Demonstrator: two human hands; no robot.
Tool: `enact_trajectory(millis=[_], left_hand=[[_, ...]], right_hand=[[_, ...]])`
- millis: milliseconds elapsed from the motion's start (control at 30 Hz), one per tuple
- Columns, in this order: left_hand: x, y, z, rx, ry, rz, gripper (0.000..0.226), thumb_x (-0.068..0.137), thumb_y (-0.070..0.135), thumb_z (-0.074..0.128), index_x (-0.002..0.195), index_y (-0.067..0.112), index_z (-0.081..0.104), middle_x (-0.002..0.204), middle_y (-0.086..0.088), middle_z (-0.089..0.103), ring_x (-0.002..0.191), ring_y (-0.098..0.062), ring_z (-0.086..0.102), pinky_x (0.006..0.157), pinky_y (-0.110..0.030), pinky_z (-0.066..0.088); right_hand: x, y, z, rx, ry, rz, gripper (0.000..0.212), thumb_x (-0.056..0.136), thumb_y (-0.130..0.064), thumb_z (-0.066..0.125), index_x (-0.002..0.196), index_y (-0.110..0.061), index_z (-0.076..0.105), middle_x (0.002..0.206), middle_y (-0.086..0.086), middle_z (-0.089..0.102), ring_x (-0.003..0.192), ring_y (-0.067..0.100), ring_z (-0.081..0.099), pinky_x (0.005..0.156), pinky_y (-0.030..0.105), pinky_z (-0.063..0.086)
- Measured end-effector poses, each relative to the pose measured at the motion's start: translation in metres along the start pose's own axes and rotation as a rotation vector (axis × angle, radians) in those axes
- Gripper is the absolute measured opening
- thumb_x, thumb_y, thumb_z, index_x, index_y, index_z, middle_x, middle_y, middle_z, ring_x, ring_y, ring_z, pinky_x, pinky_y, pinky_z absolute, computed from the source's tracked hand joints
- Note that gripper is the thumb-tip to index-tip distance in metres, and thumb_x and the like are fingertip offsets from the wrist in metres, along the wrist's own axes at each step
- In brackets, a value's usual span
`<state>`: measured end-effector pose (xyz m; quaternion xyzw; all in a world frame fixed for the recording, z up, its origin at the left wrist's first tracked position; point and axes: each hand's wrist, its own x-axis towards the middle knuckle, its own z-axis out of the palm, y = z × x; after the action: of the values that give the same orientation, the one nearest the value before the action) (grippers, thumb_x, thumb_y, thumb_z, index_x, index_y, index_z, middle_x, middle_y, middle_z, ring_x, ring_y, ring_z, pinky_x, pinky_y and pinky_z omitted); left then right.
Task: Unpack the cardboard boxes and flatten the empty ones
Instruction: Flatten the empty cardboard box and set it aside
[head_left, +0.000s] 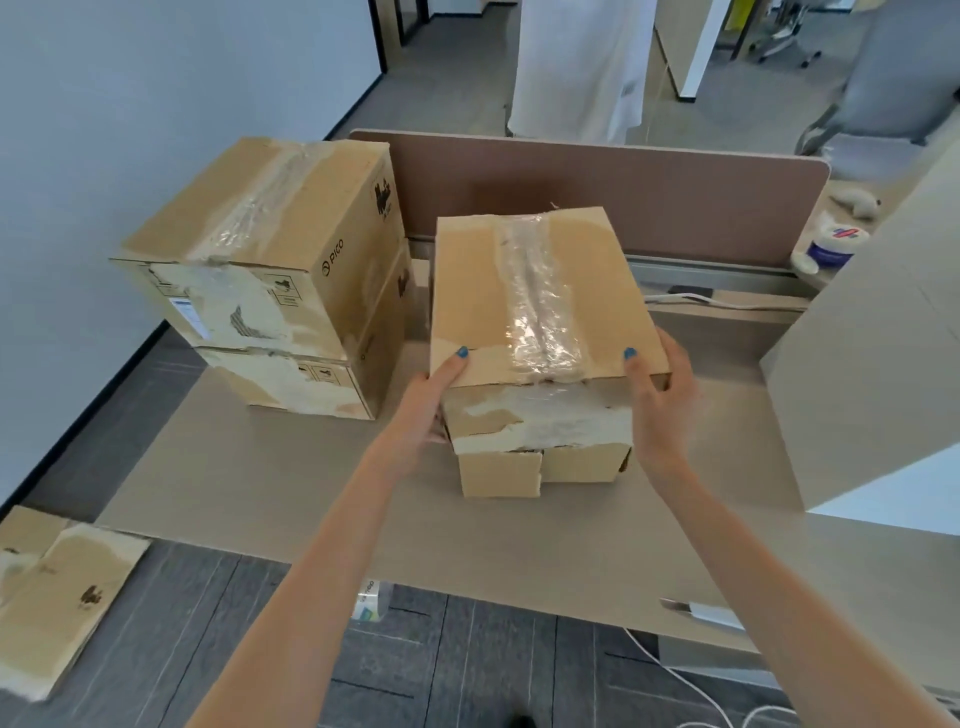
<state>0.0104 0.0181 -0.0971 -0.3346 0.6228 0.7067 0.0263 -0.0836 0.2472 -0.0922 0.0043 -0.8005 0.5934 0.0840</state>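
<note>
Grip comes first: the left hand (441, 395) and right hand (662, 395) each clasp a near corner of the taped box (498, 291), thumbs on the lid, fingers curled down the sides. The box sits mid-desk (291, 493), whether resting or just raised I can't tell, right beside a stack of two larger boxes (260, 270). One flattened box (57, 587) lies on the floor to the left.

This looks like settling the box for opening. To do it well, set the box square and flat. Then work along the crinkled clear tape (540, 312) on the lid seam, starting from the torn near end, where it looks loosest. The lower flaps on the near face seem partly sprung, so any lifting should come from beneath, not by the lid.
</note>
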Motion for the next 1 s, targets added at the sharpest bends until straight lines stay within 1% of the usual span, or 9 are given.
enact_trajectory(millis=[133,333,467,567,700,800,867,933,1000], left_hand=[[0.012,-0.008,0.035,0.054,-0.058,0.018,0.074,0.079,0.071,0.061,0.13,0.017,0.054,0.112,-0.007,0.07,0.098,-0.025,0.07,0.087,-0.045,0.057],[0.019,-0.057,0.07,0.091,-0.135,-0.018,0.062,0.086,0.06,0.065,0.127,0.015,0.058,0.092,-0.002,0.073,0.086,-0.023,0.072,0.09,-0.048,0.057],[0.015,-0.076,0.083,0.105,-0.167,0.047,0.035,0.099,0.041,0.054,0.125,0.019,0.055,0.103,0.003,0.071,0.088,-0.016,0.07,0.072,-0.029,0.058],[0.013,-0.081,0.085,0.093,-0.143,0.105,0.031,0.101,0.037,0.052,0.125,0.019,0.054,0.109,0.003,0.07,0.091,-0.011,0.069,0.065,-0.017,0.054],[0.011,-0.091,0.088,0.157,-0.092,0.192,0.034,0.099,0.042,0.054,0.125,0.02,0.056,0.116,0.004,0.067,0.102,-0.007,0.064,0.076,-0.014,0.05],[0.011,-0.099,0.088,0.236,-0.005,0.244,0.035,0.096,0.047,0.056,0.123,0.025,0.05,0.116,0.01,0.062,0.104,0.004,0.057,0.093,-0.024,0.042],[0.007,-0.106,0.087,0.265,0.048,0.284,0.057,0.093,0.057,0.057,0.136,0.023,0.041,0.133,0.01,0.053,0.122,0.001,0.05,0.106,-0.03,0.036],[0.0,-0.113,0.086,0.347,0.097,0.301,0.092,0.084,0.076,0.051,0.155,0.026,0.019,0.16,0.003,0.026,0.147,-0.014,0.024,0.121,-0.04,0.02],[-0.008,-0.118,0.086,0.478,0.159,0.345,0.102,0.08,0.08,0.039,0.159,0.026,0.004,0.166,0.003,0.003,0.152,-0.016,0.003,0.123,-0.042,0.005]], right_hand=[[0.006,0.022,-0.032,-0.071,0.067,0.008,0.035,0.093,-0.029,0.057,0.128,-0.023,0.053,0.089,-0.013,0.06,0.064,-0.006,0.051,0.061,0.018,0.037],[0.001,0.059,-0.07,-0.152,-0.006,0.014,0.036,0.093,-0.025,0.059,0.128,-0.023,0.051,0.102,-0.008,0.063,0.075,0.002,0.052,0.064,0.017,0.04],[-0.004,0.085,-0.087,-0.143,-0.117,0.1,0.041,0.092,-0.021,0.06,0.133,-0.021,0.05,0.104,-0.007,0.062,0.076,-0.001,0.053,0.062,0.007,0.041],[-0.002,0.096,-0.09,-0.197,-0.229,0.143,0.046,0.094,-0.024,0.057,0.137,-0.024,0.042,0.108,-0.008,0.06,0.086,0.006,0.058,0.068,0.02,0.047],[-0.001,0.103,-0.091,-0.23,-0.322,0.189,0.048,0.098,-0.027,0.051,0.142,-0.023,0.032,0.112,-0.005,0.061,0.092,0.019,0.058,0.066,0.018,0.041],[-0.004,0.105,-0.096,-0.203,-0.322,0.202,0.046,0.098,-0.027,0.052,0.14,-0.021,0.035,0.109,-0.006,0.062,0.091,0.017,0.059,0.066,0.019,0.042],[-0.006,0.105,-0.1,-0.198,-0.326,0.199,0.045,0.097,-0.027,0.055,0.137,-0.018,0.038,0.11,-0.007,0.06,0.091,0.014,0.058,0.069,0.024,0.042],[-0.006,0.105,-0.105,-0.189,-0.337,0.197,0.043,0.095,-0.027,0.058,0.134,-0.017,0.041,0.11,-0.009,0.058,0.095,0.012,0.056,0.073,0.025,0.042],[-0.008,0.108,-0.112,-0.178,-0.356,0.19,0.04,0.094,-0.025,0.06,0.13,-0.016,0.045,0.11,-0.011,0.057,0.102,0.011,0.056,0.074,0.021,0.042]])
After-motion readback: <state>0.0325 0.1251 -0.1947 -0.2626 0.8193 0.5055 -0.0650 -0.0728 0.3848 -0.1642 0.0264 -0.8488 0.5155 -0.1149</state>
